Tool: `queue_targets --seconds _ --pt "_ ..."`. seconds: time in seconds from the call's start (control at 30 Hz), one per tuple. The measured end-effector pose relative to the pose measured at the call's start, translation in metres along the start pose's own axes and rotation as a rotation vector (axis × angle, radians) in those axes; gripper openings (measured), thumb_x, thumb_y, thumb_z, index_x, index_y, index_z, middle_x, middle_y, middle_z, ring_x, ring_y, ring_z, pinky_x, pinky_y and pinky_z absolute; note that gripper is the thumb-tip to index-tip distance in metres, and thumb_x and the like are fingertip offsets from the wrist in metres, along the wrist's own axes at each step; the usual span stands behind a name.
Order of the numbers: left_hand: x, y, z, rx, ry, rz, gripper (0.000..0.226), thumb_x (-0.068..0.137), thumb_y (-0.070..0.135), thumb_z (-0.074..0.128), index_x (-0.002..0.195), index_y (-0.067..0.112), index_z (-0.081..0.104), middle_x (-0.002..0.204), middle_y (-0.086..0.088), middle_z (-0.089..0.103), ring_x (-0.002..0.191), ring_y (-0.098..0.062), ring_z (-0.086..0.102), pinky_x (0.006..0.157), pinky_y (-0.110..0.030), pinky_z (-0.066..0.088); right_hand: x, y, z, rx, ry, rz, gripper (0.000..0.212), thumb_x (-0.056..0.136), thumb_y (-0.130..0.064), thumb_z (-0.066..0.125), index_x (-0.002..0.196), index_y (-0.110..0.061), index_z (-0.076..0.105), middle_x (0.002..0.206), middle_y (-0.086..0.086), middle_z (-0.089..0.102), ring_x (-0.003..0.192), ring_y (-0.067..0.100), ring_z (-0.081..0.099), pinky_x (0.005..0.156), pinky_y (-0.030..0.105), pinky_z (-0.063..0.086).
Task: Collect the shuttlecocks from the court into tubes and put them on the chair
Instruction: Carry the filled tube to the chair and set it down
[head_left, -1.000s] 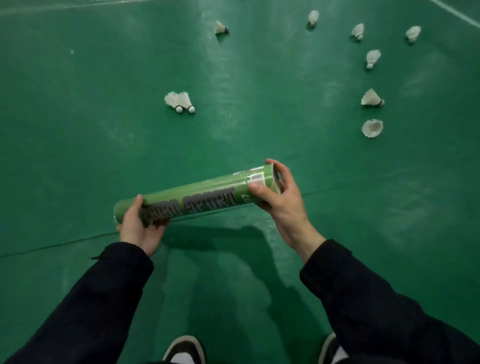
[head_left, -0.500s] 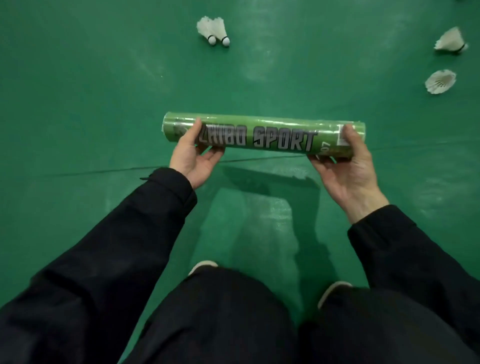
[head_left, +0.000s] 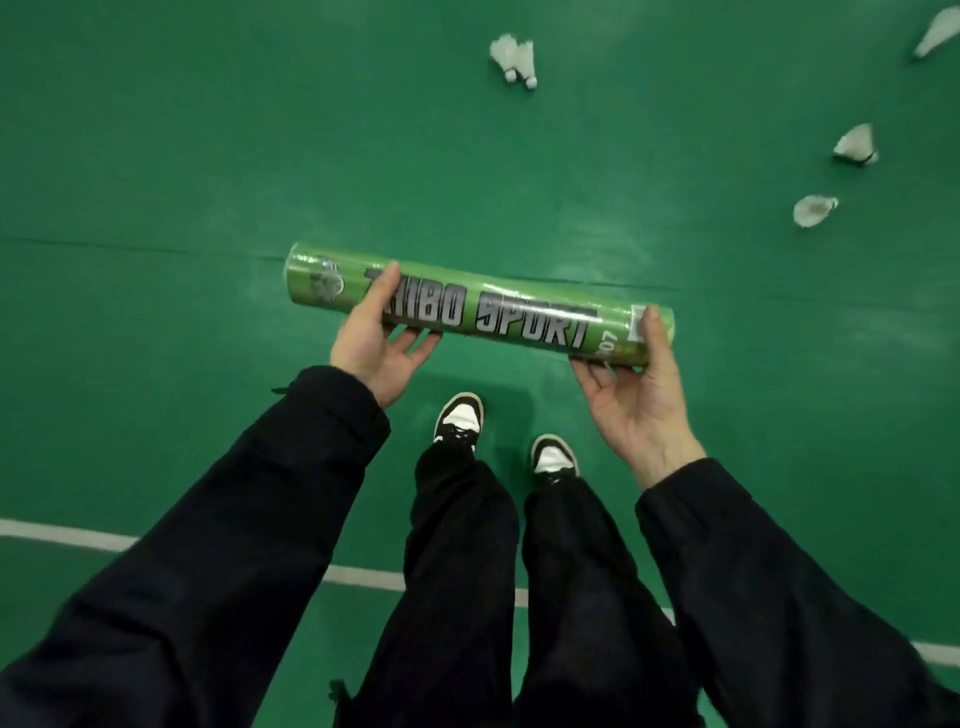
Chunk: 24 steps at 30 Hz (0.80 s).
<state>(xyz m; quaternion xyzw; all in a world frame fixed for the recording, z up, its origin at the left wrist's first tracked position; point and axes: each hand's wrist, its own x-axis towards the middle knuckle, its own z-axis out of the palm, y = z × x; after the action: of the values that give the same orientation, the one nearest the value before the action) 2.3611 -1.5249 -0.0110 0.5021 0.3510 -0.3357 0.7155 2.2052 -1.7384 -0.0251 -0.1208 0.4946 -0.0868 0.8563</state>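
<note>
The green rubbery court floor (head_left: 156, 156) spreads under everything; above it a long green cardboard shuttlecock tube (head_left: 480, 309) is held level, left hand (head_left: 371, 340) gripping near one end, right hand (head_left: 636, 400) the other, fingers curled round it; white feathered shuttlecocks (head_left: 514, 60) lie scattered beyond.

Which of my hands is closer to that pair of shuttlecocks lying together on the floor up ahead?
Left. Your left hand grips the tube below and slightly left of the shuttlecock pair; your right hand holds the tube's other end, farther off to the right.
</note>
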Motion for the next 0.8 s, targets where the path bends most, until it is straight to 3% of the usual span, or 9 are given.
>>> queue_targets --seconds 0.17,0.27,0.43,0.6,0.7,0.8 --pt "-0.122 0.047 -0.017 -0.166 0.125 0.057 0.052 0.092 0.039 0.074 0.135 0.016 0.057 0.139 -0.014 0.058 0.127 -0.035 0.056 0.101 -0.05 0.055 -0.098 -0.013 0.076 -0.236 -0.159 0.116 0.037 0.084 -0.03 0.076 0.116 -0.02 0.058 0.144 0.015 0.056 0.131 0.034 0.057 0.111 0.048 0.048" --pt "-0.189 0.055 -0.03 -0.258 0.156 0.1 0.052 0.092 0.039 0.074 0.134 0.015 0.056 0.137 -0.015 0.058 0.126 -0.036 0.056 0.096 -0.048 0.057 -0.147 -0.012 0.11 -0.365 -0.196 0.135 0.036 0.089 -0.034 0.075 0.118 -0.02 0.059 0.141 0.014 0.06 0.129 0.034 0.059 0.11 0.049 0.049" --pt "-0.278 0.046 -0.078 -0.545 0.289 0.186 0.056 0.088 0.036 0.079 0.135 0.017 0.056 0.136 -0.014 0.056 0.126 -0.036 0.055 0.1 -0.052 0.056 -0.215 0.017 0.143 -0.559 -0.275 0.206 0.038 0.091 -0.034 0.074 0.124 -0.021 0.059 0.135 0.014 0.063 0.126 0.032 0.061 0.108 0.051 0.051" --pt "-0.371 0.0 -0.167 -0.809 0.399 0.286 0.035 0.094 0.04 0.072 0.117 0.016 0.06 0.126 -0.009 0.061 0.122 -0.029 0.057 0.101 -0.047 0.054 -0.285 0.092 0.15 -0.792 -0.435 0.337 0.043 0.085 -0.029 0.077 0.124 -0.018 0.061 0.13 0.013 0.067 0.126 0.032 0.064 0.105 0.047 0.054" --pt "-0.429 -0.045 -0.235 -1.026 0.487 0.377 0.04 0.095 0.045 0.069 0.119 0.015 0.06 0.128 -0.011 0.061 0.122 -0.03 0.058 0.1 -0.05 0.053 -0.33 0.156 0.135 -0.949 -0.521 0.436 0.037 0.088 -0.028 0.075 0.121 -0.018 0.063 0.125 0.014 0.07 0.126 0.031 0.064 0.105 0.045 0.054" --pt "-0.489 -0.108 -0.315 -1.24 0.747 0.501 0.051 0.092 0.053 0.069 0.128 0.019 0.055 0.131 -0.013 0.06 0.12 -0.033 0.058 0.096 -0.057 0.054 -0.377 0.228 0.104 -1.091 -0.59 0.536 0.033 0.092 -0.028 0.073 0.121 -0.017 0.064 0.126 0.016 0.071 0.125 0.032 0.065 0.104 0.042 0.055"
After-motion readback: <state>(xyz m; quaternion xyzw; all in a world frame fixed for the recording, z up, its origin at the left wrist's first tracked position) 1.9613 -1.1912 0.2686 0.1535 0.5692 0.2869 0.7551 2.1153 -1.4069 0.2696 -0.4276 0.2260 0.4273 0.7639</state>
